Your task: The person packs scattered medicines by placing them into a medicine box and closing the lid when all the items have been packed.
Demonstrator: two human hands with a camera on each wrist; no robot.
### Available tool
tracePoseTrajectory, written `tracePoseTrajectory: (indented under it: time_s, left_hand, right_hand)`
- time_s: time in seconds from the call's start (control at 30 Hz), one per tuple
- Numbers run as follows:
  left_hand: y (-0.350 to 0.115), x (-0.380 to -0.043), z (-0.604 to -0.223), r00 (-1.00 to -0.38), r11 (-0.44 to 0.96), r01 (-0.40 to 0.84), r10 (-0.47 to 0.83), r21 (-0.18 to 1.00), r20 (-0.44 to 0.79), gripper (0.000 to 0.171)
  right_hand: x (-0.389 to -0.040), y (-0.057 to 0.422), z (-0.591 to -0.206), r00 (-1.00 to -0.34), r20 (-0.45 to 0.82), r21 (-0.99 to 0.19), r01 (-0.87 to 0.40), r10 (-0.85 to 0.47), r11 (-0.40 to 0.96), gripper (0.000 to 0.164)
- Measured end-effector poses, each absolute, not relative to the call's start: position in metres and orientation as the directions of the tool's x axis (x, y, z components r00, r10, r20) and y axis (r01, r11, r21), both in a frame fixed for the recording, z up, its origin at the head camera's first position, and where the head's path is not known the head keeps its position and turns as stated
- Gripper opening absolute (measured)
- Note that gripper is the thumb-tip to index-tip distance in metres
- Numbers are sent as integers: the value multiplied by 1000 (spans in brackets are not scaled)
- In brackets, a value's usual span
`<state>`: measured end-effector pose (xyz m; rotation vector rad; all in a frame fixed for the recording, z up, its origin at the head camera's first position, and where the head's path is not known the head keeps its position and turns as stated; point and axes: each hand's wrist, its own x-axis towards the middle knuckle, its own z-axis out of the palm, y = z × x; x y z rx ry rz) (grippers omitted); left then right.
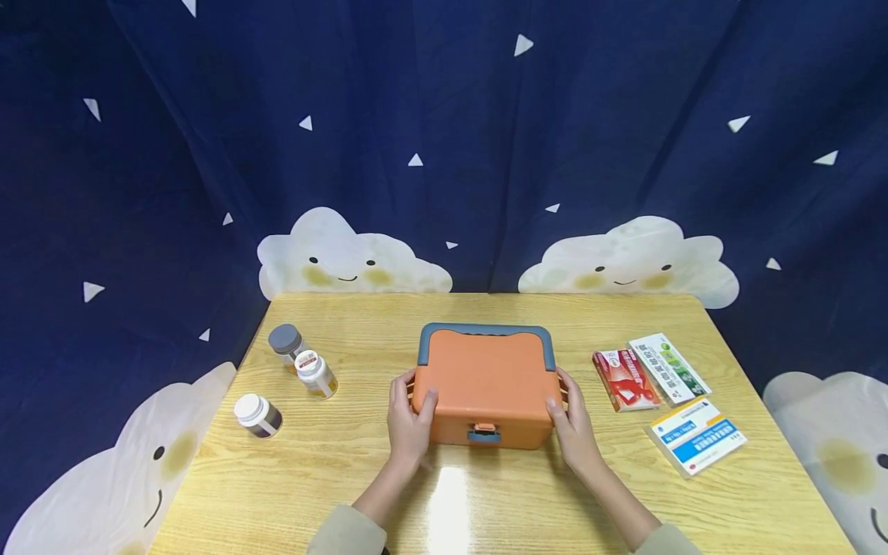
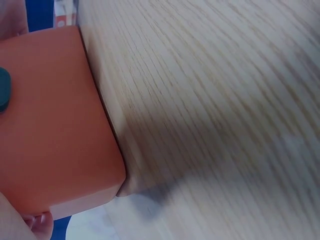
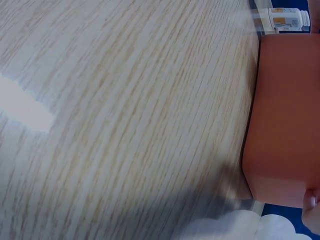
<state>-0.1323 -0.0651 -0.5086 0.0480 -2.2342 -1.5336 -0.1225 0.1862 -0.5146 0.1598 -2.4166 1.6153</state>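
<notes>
An orange storage box [image 1: 489, 378] with a blue-grey handle [image 1: 486, 329] along its back edge stands on the wooden table in the head view. Its lid is down, and a blue latch [image 1: 484, 435] sits on the front face. My left hand [image 1: 409, 422] grips the box's left side, thumb on the top corner and fingers along the side. On the opposite side, my right hand [image 1: 574, 432] holds it in the same way. Both wrist views show the orange box wall [image 2: 55, 125] close up, with only parts of the hands at the frame edges.
Left on the table [image 1: 333, 478] are a grey-lidded bottle [image 1: 286, 343], a white bottle with a yellow label [image 1: 316, 375] and a tipped white-capped bottle [image 1: 258, 415]. At right lie a red medicine box [image 1: 626, 381], a green-white one [image 1: 669, 368] and a blue-white one [image 1: 697, 436].
</notes>
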Motion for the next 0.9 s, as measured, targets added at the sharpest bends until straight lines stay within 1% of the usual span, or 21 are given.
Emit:
tracePoseTrajectory:
  time_s: [0.33,0.47,0.53,0.7,0.77,0.9]
  left_hand:
    - [-65,-133,-510,-910,383,223,-249,897,332,42]
    - [-67,-134,-509,-916,378,232,-225,896,332,42]
    - [-69,-134,-508,-922,376,243,-199,894,334,42]
    - [-75,-128,-480,-949,334,263,-76,905,304,49]
    - [-78,-126,-470,-954,312,283,-6,907,300,54]
    - [-88,-130,-475,-934,273,354,144,894,326,64]
  right_hand:
    - [-121,187,-513,-968,248,-889,-214,33,406,50]
    - [-123,191,-513,-965,263,-863,-236,-2,447,50]
    - [-120,191,-503,-964,266,-847,-246,-26,472,50]
    - [-123,197,-505,-949,300,-823,-309,-97,476,55]
    - [-127,204,-516,-933,335,-810,-357,-133,466,58]
    - [-129,208,-510,-886,409,-776,-464,-219,426,63]
